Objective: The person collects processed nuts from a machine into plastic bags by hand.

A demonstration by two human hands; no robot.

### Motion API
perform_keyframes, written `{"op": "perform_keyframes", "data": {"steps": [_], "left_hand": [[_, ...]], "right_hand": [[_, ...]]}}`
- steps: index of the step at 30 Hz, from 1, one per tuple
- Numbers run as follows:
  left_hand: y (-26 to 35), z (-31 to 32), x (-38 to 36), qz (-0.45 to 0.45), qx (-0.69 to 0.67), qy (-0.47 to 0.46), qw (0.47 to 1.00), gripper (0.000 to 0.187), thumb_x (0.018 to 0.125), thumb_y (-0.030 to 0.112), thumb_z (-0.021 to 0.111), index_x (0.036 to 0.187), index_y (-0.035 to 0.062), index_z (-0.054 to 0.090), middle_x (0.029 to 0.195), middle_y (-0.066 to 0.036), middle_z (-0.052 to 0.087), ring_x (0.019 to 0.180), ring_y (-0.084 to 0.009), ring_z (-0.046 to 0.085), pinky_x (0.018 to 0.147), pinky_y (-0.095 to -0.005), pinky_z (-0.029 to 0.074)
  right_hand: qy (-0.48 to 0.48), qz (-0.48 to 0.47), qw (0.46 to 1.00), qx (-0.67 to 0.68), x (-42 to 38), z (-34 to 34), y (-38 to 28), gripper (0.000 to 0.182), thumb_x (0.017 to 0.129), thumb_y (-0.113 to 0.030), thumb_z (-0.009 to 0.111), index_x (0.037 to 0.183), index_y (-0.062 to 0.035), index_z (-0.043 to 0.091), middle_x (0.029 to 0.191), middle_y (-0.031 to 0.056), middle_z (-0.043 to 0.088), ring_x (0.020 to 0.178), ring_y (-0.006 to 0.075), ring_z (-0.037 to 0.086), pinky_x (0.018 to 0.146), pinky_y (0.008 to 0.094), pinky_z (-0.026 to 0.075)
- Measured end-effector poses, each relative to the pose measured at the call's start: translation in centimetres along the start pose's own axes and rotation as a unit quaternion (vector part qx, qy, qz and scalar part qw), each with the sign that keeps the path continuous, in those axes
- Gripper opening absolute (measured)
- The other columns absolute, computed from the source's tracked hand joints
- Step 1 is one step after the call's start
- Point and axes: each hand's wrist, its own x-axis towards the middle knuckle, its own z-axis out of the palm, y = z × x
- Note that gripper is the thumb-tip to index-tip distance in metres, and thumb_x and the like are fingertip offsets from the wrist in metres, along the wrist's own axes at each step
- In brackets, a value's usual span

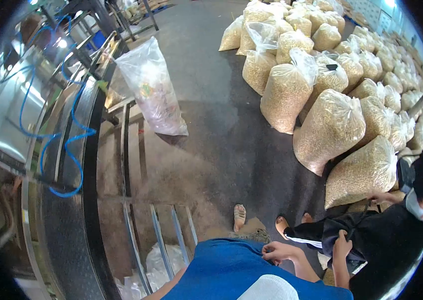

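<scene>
My right hand [277, 251] is at the hem of my blue shirt [231, 262], its fingers curled together. A small dark bit shows at the fingertips, too small to name. Of my left arm only a strip of forearm [174, 284] shows at the bottom edge; the hand itself is hidden. Close on my right stands a person in dark clothes [386, 235], whose two hands hold a dark strap [359, 222].
Many clear bags of pale, grain-like pieces [330, 127] fill the right side. A tall clear plastic bag [154, 92] stands by a metal frame on the left. Blue coiled air hose [76, 150] hangs over the machine. Metal bars [154, 235] lie low at front left.
</scene>
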Motion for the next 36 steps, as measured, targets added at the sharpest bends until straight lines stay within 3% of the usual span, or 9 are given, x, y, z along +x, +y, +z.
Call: {"op": "perform_keyframes", "data": {"steps": [6, 10, 15, 18, 20, 26, 28, 34, 36], "left_hand": [[10.6, -10.4, 9.2, 0.032, -0.084, -0.117, 0.989, 0.02, 0.092, 0.017, 0.052, 0.103, 0.003, 0.062, 0.091, -0.006, 0.066, 0.083, -0.0138, 0.055, 0.075, -0.0314, 0.045], [16.7, -17.3, 20.0, 0.115, -0.001, -0.18, 0.977, 0.023, 0.093, 0.02, 0.052, 0.101, 0.0007, 0.062, 0.087, -0.004, 0.064, 0.083, -0.0093, 0.05, 0.075, -0.0301, 0.043], [20.2, -25.0, 33.6, 0.135, 0.072, 0.092, 0.984, 0.032, 0.092, 0.026, 0.051, 0.109, 0.0, 0.058, 0.098, -0.013, 0.066, 0.088, -0.0255, 0.062, 0.08, -0.0371, 0.046], [15.9, -28.3, 40.5, 0.144, 0.247, 0.073, 0.955, 0.035, 0.089, 0.03, 0.055, 0.111, 0.0023, 0.057, 0.105, -0.017, 0.063, 0.097, -0.0338, 0.059, 0.083, -0.0401, 0.046], [16.7, -30.7, 43.7, 0.105, 0.157, 0.053, 0.98, 0.035, 0.088, 0.031, 0.057, 0.108, 0.0024, 0.058, 0.102, -0.016, 0.063, 0.097, -0.0323, 0.059, 0.082, -0.0397, 0.046], [20.7, -38.1, 56.0, -0.056, -0.197, 0.056, 0.977, 0.02, 0.083, 0.027, 0.059, 0.09, 0.0082, 0.059, 0.083, -0.003, 0.058, 0.076, -0.016, 0.055, 0.072, -0.0321, 0.046], [21.1, -40.3, 59.7, -0.174, -0.429, -0.162, 0.871, 0.026, 0.082, 0.033, 0.056, 0.089, 0.0082, 0.058, 0.084, -0.003, 0.058, 0.069, -0.0146, 0.055, 0.062, -0.0262, 0.044], [24.9, -43.6, 68.2, -0.163, -0.143, -0.062, 0.974, 0.03, 0.082, 0.033, 0.056, 0.091, 0.0058, 0.064, 0.085, -0.005, 0.063, 0.074, -0.0165, 0.057, 0.069, -0.0304, 0.046], [26.5, -44.8, 72.4, -0.101, -0.041, -0.013, 0.994, 0.029, 0.082, 0.031, 0.058, 0.091, 0.0047, 0.065, 0.085, -0.006, 0.064, 0.076, -0.017, 0.058, 0.07, -0.0315, 0.046]], "right_hand": [[-0.079, 0.02, 0.995, 0.057, 4.0, -5.5, -4.5, 0.023, 0.085, -0.028, 0.063, 0.091, -0.0076, 0.055, 0.08, -0.0046, 0.05, 0.073, 0.005, 0.047, 0.061, 0.0217, 0.039], [-0.079, -0.031, 0.974, 0.21, 8.2, -8.7, -6.7, 0.023, 0.087, -0.028, 0.063, 0.087, -0.0069, 0.053, 0.061, -0.0053, 0.043, 0.05, 0.0043, 0.042, 0.043, 0.02, 0.033], [-0.077, -0.012, 0.947, 0.311, 14.6, -14.9, -18.8, 0.026, 0.088, -0.028, 0.063, 0.085, -0.0045, 0.053, 0.056, -0.0049, 0.043, 0.043, 0.0043, 0.041, 0.038, 0.0195, 0.029], [-0.007, 0.043, 0.939, 0.34, 18.5, -19.7, -24.9, 0.023, 0.089, -0.026, 0.061, 0.087, -0.0039, 0.055, 0.063, 0.0011, 0.057, 0.043, 0.0073, 0.048, 0.038, 0.021, 0.035], [0.191, 0.108, 0.967, 0.131, 22.5, -23.4, -28.7, 0.037, 0.088, -0.033, 0.062, 0.103, 0.0011, 0.058, 0.102, 0.0103, 0.062, 0.09, 0.0138, 0.06, 0.077, 0.0238, 0.048], [0.212, -0.094, 0.95, -0.208, 30.9, -26.7, -41.0, 0.058, 0.08, -0.043, 0.069, 0.112, 0.0043, 0.058, 0.12, 0.0178, 0.055, 0.106, 0.0286, 0.056, 0.092, 0.0369, 0.045], [0.203, -0.063, 0.907, -0.364, 34.9, -30.1, -40.0, 0.048, 0.083, -0.037, 0.068, 0.109, 0.0021, 0.059, 0.111, 0.0129, 0.06, 0.099, 0.0252, 0.059, 0.084, 0.034, 0.048], [0.145, -0.084, 0.974, 0.151, 40.1, -43.5, -46.5, 0.028, 0.09, -0.029, 0.06, 0.095, -0.0019, 0.061, 0.091, 0.0044, 0.063, 0.079, 0.0129, 0.057, 0.069, 0.0277, 0.047], [0.133, -0.124, 0.983, 0.003, 40.9, -47.2, -52.0, 0.03, 0.09, -0.031, 0.061, 0.095, -0.0015, 0.06, 0.089, 0.0051, 0.063, 0.078, 0.0139, 0.057, 0.068, 0.029, 0.047]]}}
